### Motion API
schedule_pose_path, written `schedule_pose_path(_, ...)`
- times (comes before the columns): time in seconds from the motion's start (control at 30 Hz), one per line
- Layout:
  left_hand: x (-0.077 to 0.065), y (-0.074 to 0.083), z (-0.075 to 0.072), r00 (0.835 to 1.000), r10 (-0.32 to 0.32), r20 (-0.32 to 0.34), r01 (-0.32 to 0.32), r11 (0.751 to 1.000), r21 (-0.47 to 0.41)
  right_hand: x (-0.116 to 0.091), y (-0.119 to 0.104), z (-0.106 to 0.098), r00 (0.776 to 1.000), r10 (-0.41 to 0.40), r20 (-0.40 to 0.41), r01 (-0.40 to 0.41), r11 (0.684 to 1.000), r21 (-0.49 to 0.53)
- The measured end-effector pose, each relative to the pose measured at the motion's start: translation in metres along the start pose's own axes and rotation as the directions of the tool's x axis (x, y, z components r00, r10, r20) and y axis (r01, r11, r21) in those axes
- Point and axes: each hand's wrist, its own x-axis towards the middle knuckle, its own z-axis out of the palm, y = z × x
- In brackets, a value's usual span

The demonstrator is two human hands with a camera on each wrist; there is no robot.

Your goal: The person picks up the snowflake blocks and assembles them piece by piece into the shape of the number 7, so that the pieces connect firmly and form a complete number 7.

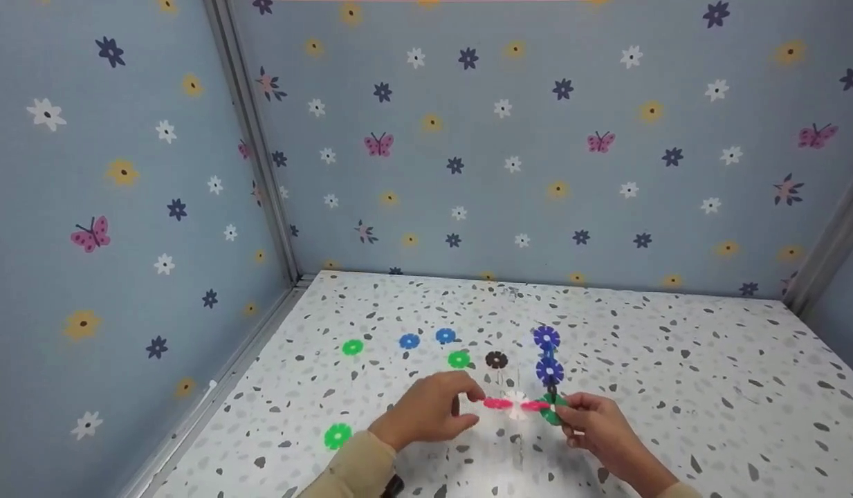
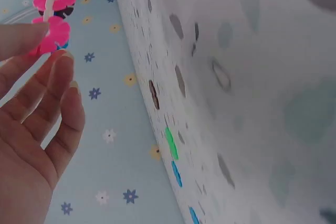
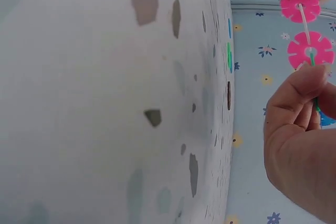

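Note:
A chain of notched plastic discs hangs over the table. In it, a pink disc (image 1: 497, 403), a white disc (image 1: 516, 405), a second pink disc (image 1: 535, 406) and a green disc (image 1: 552, 409) run left to right. Dark blue discs (image 1: 549, 371) extend from the green one. My right hand (image 1: 599, 422) pinches the green disc between thumb and fingers. My left hand (image 1: 433, 408) is at the chain's left end, index fingertip right at the pink disc's edge. Its thumb stands apart below, and in the left wrist view the thumb (image 2: 23, 40) overlaps the pink disc.
Loose discs lie on the speckled table (image 1: 640, 360): a black one (image 1: 497, 360), blue ones (image 1: 409, 341), and green ones (image 1: 459, 359), with another green disc (image 1: 337, 436) nearer the left forearm. Flower-patterned panels (image 1: 468, 138) enclose the table behind and at the sides.

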Motion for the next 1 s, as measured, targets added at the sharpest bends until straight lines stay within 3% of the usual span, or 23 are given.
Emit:
schedule_pose_path(0.07,-0.007,-0.008,-0.011,0.996,-0.066,0.052,0.065,0.998,0.017,0.000,0.000,-0.001,1.000,-0.007,-0.006,0.007,1.000,0.003)
schedule_pose_path(0.17,-0.018,-0.023,-0.027,0.979,-0.163,0.123,0.157,0.986,0.057,-0.001,-0.002,-0.004,1.000,-0.014,-0.005,0.014,1.000,0.006)
schedule_pose_path(0.3,-0.035,-0.043,-0.046,0.941,-0.288,0.179,0.273,0.956,0.104,-0.001,-0.003,-0.006,1.000,-0.021,0.015,0.021,1.000,0.012)
schedule_pose_path(0.37,-0.044,-0.051,-0.055,0.913,-0.357,0.195,0.338,0.933,0.127,-0.001,-0.003,-0.005,1.000,-0.022,0.016,0.022,1.000,0.019)
schedule_pose_path(0.47,-0.060,-0.056,-0.069,0.838,-0.492,0.235,0.460,0.870,0.180,-0.001,-0.001,-0.005,1.000,-0.022,0.022,0.021,0.999,0.028)
schedule_pose_path(0.6,-0.075,-0.055,-0.079,0.704,-0.657,0.270,0.596,0.753,0.279,-0.001,0.001,-0.003,1.000,-0.009,0.009,0.009,1.000,0.027)
schedule_pose_path(0.67,-0.078,-0.054,-0.079,0.667,-0.697,0.264,0.619,0.715,0.324,-0.001,0.000,-0.003,1.000,-0.003,-0.001,0.003,1.000,0.022)
schedule_pose_path(0.73,-0.080,-0.056,-0.076,0.646,-0.720,0.253,0.634,0.691,0.348,-0.001,-0.001,-0.003,1.000,-0.001,0.002,0.001,1.000,0.024)
schedule_pose_path(0.87,-0.082,-0.058,-0.071,0.624,-0.742,0.246,0.663,0.669,0.335,-0.001,-0.001,-0.004,0.999,-0.007,0.041,0.005,1.000,0.031)
schedule_pose_path(1.0,-0.083,-0.060,-0.071,0.620,-0.745,0.247,0.677,0.667,0.311,-0.002,-0.001,-0.005,0.997,-0.018,0.082,0.015,0.999,0.037)
